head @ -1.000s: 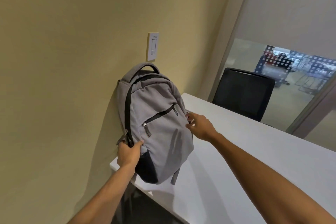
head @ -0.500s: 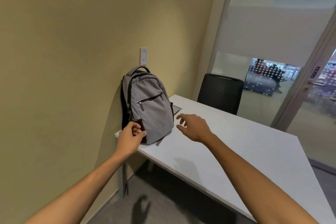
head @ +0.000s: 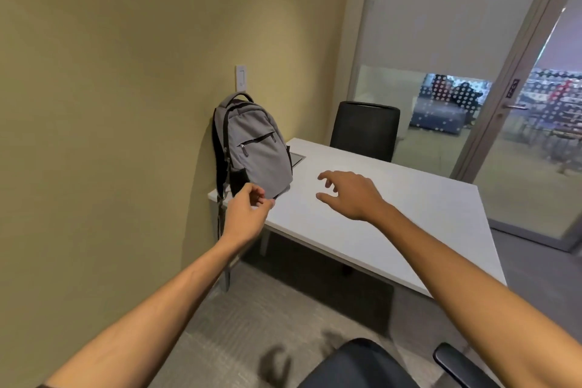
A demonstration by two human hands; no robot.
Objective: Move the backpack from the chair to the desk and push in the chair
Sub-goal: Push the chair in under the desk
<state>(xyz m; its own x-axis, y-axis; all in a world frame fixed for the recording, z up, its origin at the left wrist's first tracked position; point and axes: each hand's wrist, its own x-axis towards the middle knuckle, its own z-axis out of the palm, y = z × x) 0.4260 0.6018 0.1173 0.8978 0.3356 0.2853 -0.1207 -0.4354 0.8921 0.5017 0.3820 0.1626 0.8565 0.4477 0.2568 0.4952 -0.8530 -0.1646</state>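
Grey backpack (head: pixel 256 148) stands upright on white counter (head: pixel 393 214) corner, leaning on wall. Left hand (head: pixel 244 214) fingers loosely curled, empty; right hand (head: pixel 352 195) fingers spread, empty. Black chair (head: pixel 362 365) near, not pushed in.

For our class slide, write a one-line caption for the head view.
Grey backpack upright on white desk against wall; both hands, left hand and right hand, empty.

Both forearms bare; apparently no sleeves.

Grey backpack (head: pixel 256 148), black-strapped, upright on white desk (head: pixel 393 214) corner against wall; black chair (head: pixel 362 365) well apart from desk.
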